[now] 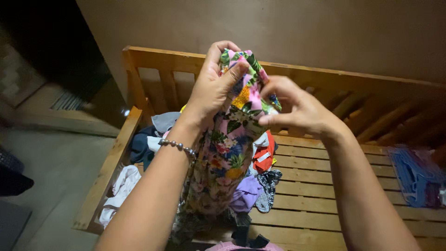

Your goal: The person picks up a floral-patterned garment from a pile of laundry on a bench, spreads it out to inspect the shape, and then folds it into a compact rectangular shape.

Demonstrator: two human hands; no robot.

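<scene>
Both hands pinch the top edge of a floral garment [227, 148]. The left hand [214, 88] has thumb and fingers closed on the cloth; the right hand [290, 108], just beside it, nips the same edge between thumb and fingertips. The garment hangs lifted below the grip. Judged step: working along the upper hem to straighten it; the next move likely calls for spreading the hands apart. Beneath the grip lies a pile of clothes [251, 186] on a slatted wooden bench [325, 195]; blue hangers [416, 174] rest well to the right.
</scene>
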